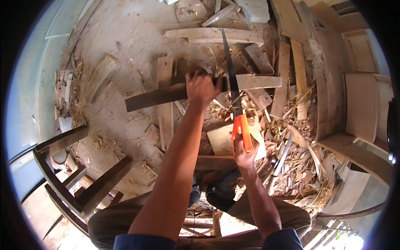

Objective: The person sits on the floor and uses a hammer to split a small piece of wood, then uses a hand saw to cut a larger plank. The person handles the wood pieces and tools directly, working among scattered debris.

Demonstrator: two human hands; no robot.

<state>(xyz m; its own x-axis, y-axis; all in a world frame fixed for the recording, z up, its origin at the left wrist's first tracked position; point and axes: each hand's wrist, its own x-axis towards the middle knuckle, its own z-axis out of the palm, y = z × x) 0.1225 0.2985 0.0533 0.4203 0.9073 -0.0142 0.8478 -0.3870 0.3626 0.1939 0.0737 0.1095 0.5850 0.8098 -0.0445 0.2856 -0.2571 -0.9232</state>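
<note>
My right hand (245, 151) is closed round the orange handle of a handsaw (232, 75). Its dark blade points away from me and crosses a wooden plank (162, 96), right of my other hand. Fingers of my left hand (202, 86) wrap over the plank's top and grip it near the middle. The plank lies slantwise, its dark left end nearer me and its paler right end farther off. Beneath its left half runs an upright-lying board (165, 121). Whether the teeth have cut into the wood cannot be made out.
A dark wooden frame (62, 191) stands at the lower left. Wood chips and offcuts (291, 175) cover the ground at right, with a long thin blade-like tool (284, 154) among them. A pale wood block (223, 139) lies beside the saw handle. Long boards (298, 75) line the right.
</note>
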